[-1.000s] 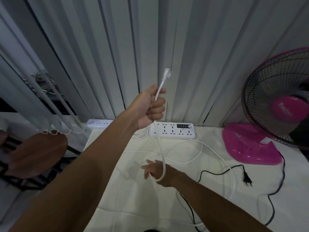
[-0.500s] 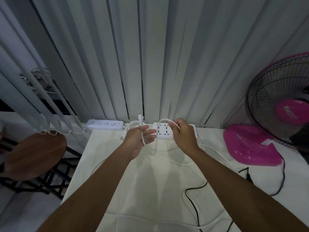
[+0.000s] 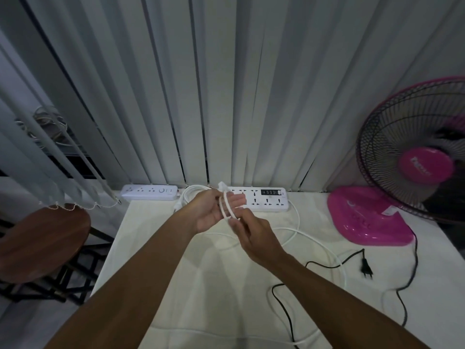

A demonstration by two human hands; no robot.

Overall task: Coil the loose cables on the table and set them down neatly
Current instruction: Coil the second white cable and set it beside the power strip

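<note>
Pale tabletop (image 3: 201,285), vertical blinds behind. Your left hand (image 3: 210,210) cradles thin white cable (image 3: 226,206) loops; right hand (image 3: 251,234) pinches it. Keep loops even.

Pale vertical blinds (image 3: 226,91) fill the upper frame before me in dim light. At left a round brown stool (image 3: 37,245) stands beside my cream worktop (image 3: 214,285). A pink fan (image 3: 412,170) sits at right.

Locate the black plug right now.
Head view, right side: the black plug lies loose on the table, in front of the pink fan base and right of the right hand.
</note>
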